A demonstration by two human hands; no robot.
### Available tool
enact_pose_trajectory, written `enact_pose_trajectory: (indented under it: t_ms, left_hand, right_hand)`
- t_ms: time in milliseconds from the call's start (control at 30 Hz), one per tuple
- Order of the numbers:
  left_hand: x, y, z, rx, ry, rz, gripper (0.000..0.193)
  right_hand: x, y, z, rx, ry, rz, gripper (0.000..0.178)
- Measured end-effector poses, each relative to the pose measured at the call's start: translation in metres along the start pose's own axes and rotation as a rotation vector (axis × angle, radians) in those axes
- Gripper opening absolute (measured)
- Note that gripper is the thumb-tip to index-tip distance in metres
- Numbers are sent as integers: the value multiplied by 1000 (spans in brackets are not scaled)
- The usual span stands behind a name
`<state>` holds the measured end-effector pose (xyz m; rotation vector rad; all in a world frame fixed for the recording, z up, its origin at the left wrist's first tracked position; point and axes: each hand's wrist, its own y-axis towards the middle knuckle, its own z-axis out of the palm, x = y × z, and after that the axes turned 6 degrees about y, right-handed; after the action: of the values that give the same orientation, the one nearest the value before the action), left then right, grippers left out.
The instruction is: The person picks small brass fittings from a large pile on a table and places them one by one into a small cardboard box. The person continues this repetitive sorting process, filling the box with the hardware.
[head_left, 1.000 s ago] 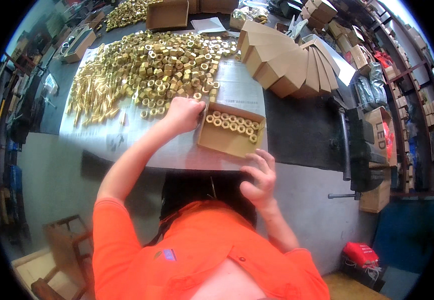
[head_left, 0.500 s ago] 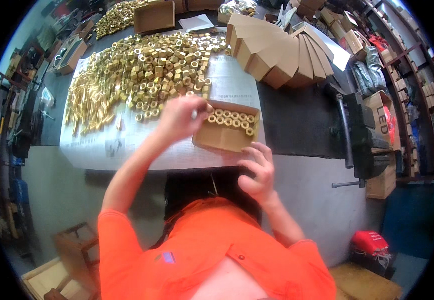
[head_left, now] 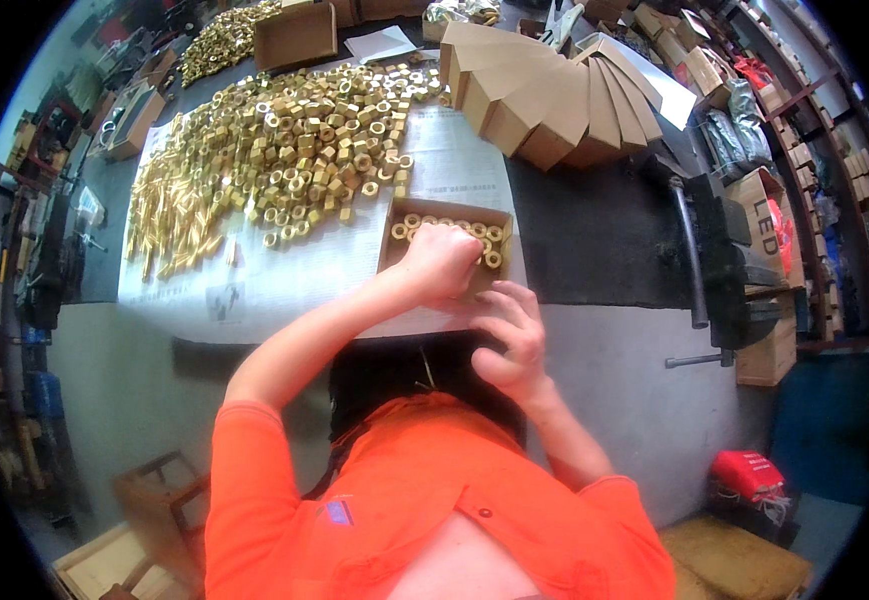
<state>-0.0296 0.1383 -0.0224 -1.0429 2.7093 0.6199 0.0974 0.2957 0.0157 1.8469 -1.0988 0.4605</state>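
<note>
A small cardboard box (head_left: 502, 222) sits on the newspaper sheet, with rows of brass hex nuts (head_left: 493, 259) standing on end inside it. My left hand (head_left: 441, 262) reaches into the box over its near part, fingers closed and pointing down beside the nuts. What the fingertips hold is hidden. Near the box's front right corner is my right hand (head_left: 516, 340), open, fingers apart and curved, their tips at or close to the box edge. A big heap of loose brass nuts (head_left: 324, 135) spreads to the left of the box.
Slim brass pieces (head_left: 169, 215) lie at the heap's left. Overlapping cardboard boxes (head_left: 544, 100) fan out at the far right. Another open box (head_left: 296, 38) and a second brass pile (head_left: 229, 40) stand at the back. A vise (head_left: 719, 260) juts from the table's right edge.
My left hand has moved right from the box's left edge, beside the heap, to inside the box, now covering part of the nut rows. My right hand stays nearly where it was.
</note>
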Motion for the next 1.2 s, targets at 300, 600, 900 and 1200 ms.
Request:
enact_pose_trajectory:
  t_ms: [300,600,900,1200]
  left_hand:
    - [-3,3,3,-33,1,16,14]
    - [0,0,-27,-108,-50,51,13]
    - [62,-45,-105,-6,218,-602,21]
    - [73,-60,-86,120,376,-613,26]
  right_hand:
    - [-2,2,0,14,-8,0,27]
    - [-1,2,0,23,-17,-6,27]
    - [-1,2,2,26,-17,-10,25]
    - [0,3,1,38,-32,-31,26]
